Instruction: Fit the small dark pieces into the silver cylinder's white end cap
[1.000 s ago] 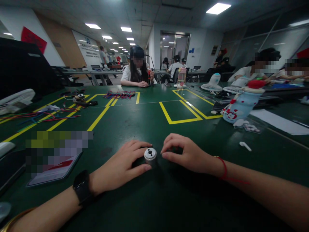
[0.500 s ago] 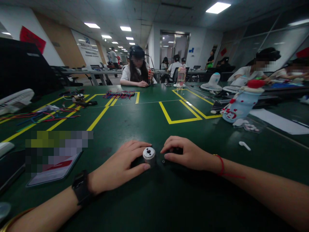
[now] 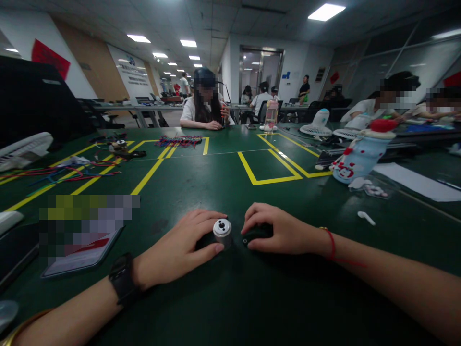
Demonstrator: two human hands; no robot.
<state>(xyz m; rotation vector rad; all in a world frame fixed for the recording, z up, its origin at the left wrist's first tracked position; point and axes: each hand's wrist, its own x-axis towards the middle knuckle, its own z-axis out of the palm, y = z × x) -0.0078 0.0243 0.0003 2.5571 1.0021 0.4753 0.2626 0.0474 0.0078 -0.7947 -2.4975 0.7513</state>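
A short silver metal cylinder [image 3: 222,229] stands upright on the dark green table, with a pale disc-like top that has a dark centre and small dark holes. My left hand [image 3: 183,245] holds it from the left, thumb in front and fingers behind. To the right of the cylinder, my right hand [image 3: 272,229] rests low over the table with thumb and fingers curved and apart. Right by its thumb tip lies a tiny ring-shaped part [image 3: 245,241], possibly touching the thumb.
Left of me lie a blurred flat packet [image 3: 86,250] and loose coloured wires [image 3: 72,170]. On the right stand a blue bottle [image 3: 362,156], a white earbud [image 3: 366,217] and paper [image 3: 416,180]. A person [image 3: 203,103] sits across the table.
My right hand has lowered slightly, bringing its thumb tip closer to the tiny ring. My left hand and the cylinder stay in place.
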